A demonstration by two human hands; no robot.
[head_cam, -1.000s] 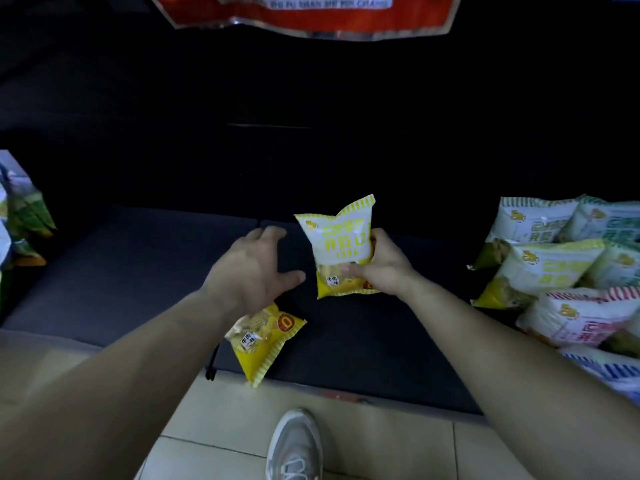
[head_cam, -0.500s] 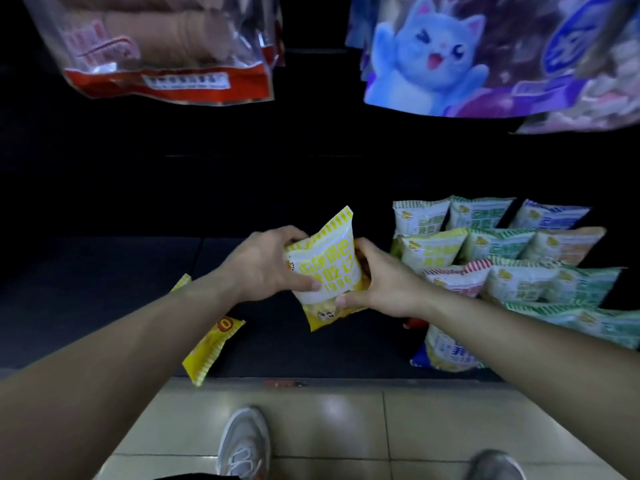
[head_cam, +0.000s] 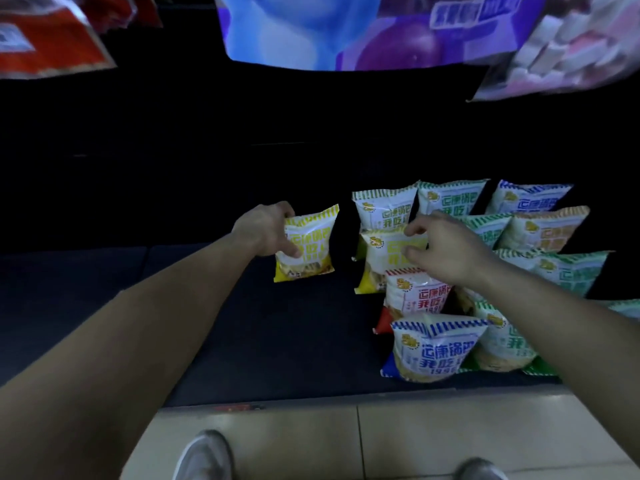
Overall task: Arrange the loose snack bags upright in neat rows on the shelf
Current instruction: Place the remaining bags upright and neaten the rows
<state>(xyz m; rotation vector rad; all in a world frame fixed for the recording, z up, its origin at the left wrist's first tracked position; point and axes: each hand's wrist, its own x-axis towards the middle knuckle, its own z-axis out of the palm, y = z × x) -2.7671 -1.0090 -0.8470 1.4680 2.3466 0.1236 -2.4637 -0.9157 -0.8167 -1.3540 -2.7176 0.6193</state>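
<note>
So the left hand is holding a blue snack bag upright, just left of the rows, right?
Not blue: the snack bag in the left hand is yellow. The head view shows it held upright, just left of the rows.

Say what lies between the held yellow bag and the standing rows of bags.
Head view: only a bare dark gap of shelf between yellow bag and rows.

One head camera, looking forward and down.
It is up close to the dark shelf (head_cam: 277, 341), right over its near edge. The floor (head_cam: 450, 431) and shoes (head_cam: 202, 459) show at the near bottom, standing snack bags (head_cam: 436, 344) on the right, and big hanging packs (head_cam: 346, 32) at the far top.
</note>
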